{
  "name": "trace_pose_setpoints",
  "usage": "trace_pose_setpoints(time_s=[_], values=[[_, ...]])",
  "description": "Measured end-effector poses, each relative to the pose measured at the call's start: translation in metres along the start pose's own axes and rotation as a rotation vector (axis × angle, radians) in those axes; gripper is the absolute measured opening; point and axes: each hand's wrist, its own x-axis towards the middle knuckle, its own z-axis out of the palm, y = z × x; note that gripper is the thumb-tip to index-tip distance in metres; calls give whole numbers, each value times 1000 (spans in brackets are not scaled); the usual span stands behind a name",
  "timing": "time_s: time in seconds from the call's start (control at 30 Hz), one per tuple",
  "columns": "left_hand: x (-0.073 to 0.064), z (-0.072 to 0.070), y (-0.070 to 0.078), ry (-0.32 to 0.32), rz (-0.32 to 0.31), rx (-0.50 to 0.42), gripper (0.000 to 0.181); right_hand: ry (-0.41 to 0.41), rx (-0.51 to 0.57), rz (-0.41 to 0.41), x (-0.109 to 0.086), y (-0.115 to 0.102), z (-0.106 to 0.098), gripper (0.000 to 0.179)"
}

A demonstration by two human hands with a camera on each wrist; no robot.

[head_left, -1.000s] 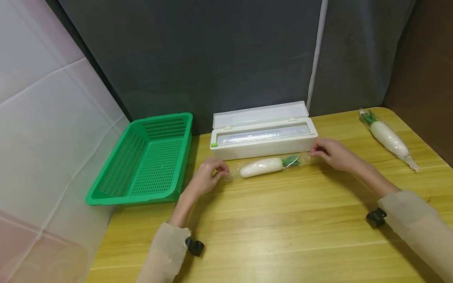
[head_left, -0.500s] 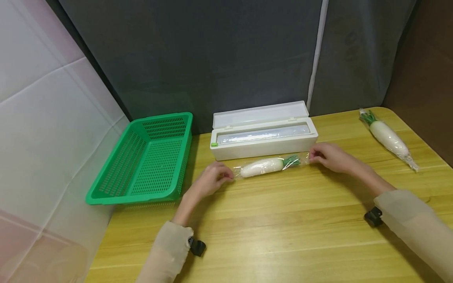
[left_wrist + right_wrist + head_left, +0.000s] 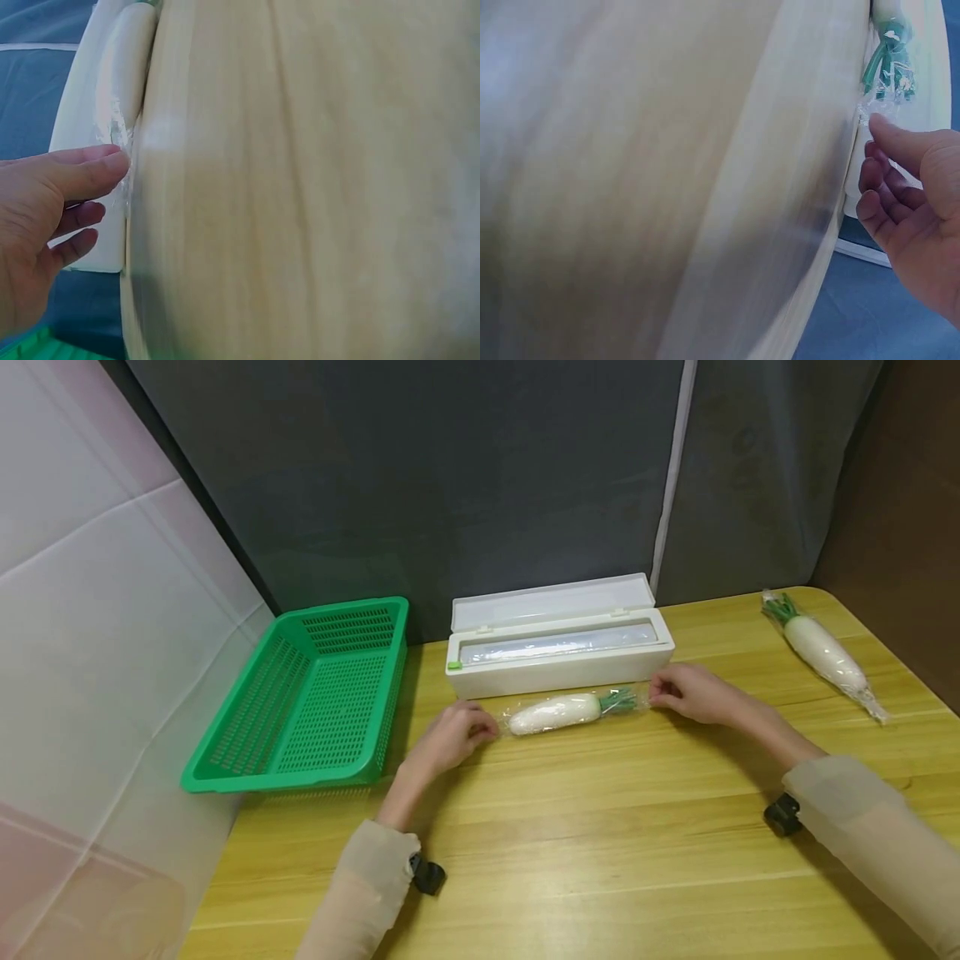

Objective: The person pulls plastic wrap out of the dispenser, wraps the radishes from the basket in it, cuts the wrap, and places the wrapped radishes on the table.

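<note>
A white radish (image 3: 555, 714) with green tops, wrapped in clear plastic film, lies crosswise in front of the white film box. My left hand (image 3: 452, 733) pinches the gathered film at the radish's root end; the left wrist view shows thumb and forefinger together on the film (image 3: 124, 142). At the leafy end, my right hand (image 3: 693, 693) pinches the other tail of film between thumb and finger. The right wrist view shows the green tops (image 3: 891, 64) under film just beyond my right thumb tip.
Behind the radish stands the white cling film box (image 3: 562, 672), lid raised, a roll inside. A green plastic basket (image 3: 367, 752) sits at left. Another film-wrapped radish (image 3: 825, 652) lies at the right on the wooden table (image 3: 600, 860). A dark cloth wall (image 3: 450, 485) rises behind.
Both hands have moved slightly inward, closer to the radish's ends, and the film tails between them and the radish look shorter. The radish, box and basket stay in place.
</note>
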Motion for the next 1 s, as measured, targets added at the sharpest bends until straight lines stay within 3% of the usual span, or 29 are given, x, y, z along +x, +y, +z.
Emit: trace_pose_setpoints(time_s=[0.1,0.2,0.37,0.47,0.6,0.87,1.0], values=[[0,-1,1,5,-11,-19,4,0,7,0,0,0,-1,12],[0,-4,2,52,-24,-61,7,15,25,6,-1,0,-3,8],[1,-7,2,170,-5,-106,8,106,34,-16,-2,-4,-8,4],[3,-8,2,188,6,-106,13,158,25,-19,-2,-8,-10,8],[6,-7,5,156,-6,-104,23,167,20,-37,0,-14,-11,19],[9,0,6,22,-87,-99,53,29,0,-34,7,-13,-3,55],[10,3,4,-51,-129,-103,61,-13,-3,-36,9,-14,1,63]])
